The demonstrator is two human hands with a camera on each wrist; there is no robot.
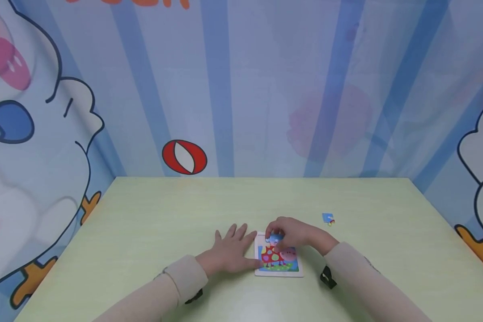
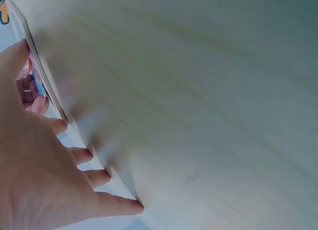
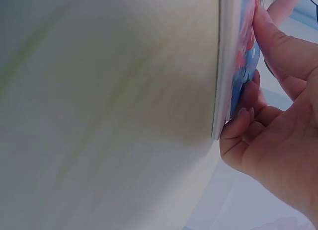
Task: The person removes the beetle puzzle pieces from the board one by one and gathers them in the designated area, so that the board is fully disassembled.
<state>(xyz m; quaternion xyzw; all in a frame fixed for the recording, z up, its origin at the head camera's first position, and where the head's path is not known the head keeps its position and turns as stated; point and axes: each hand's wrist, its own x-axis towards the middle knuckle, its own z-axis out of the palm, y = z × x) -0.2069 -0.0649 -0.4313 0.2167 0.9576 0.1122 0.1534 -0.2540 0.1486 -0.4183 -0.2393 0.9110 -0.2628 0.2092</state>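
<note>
A small jigsaw puzzle (image 1: 288, 267) in a white frame tray lies on the table, showing a pink pig in a red spotted dress on green grass. My left hand (image 1: 232, 253) is spread flat beside it, with the thumb and index finger at the tray's left edge. Over the upper part of the puzzle, my right hand (image 1: 293, 231) pinches a blue puzzle piece (image 1: 274, 238) between thumb and curled fingers. In the right wrist view, the fingertips are close to the picture's surface at the tray's edge. The right hand hides the puzzle's upper right corner.
A loose blue puzzle piece (image 1: 328, 218) with a bit of red and yellow lies behind the right forearm. The pale green table (image 1: 165, 210) ends at a blue striped cartoon backdrop (image 1: 249, 89). Dark straps show under both sleeves.
</note>
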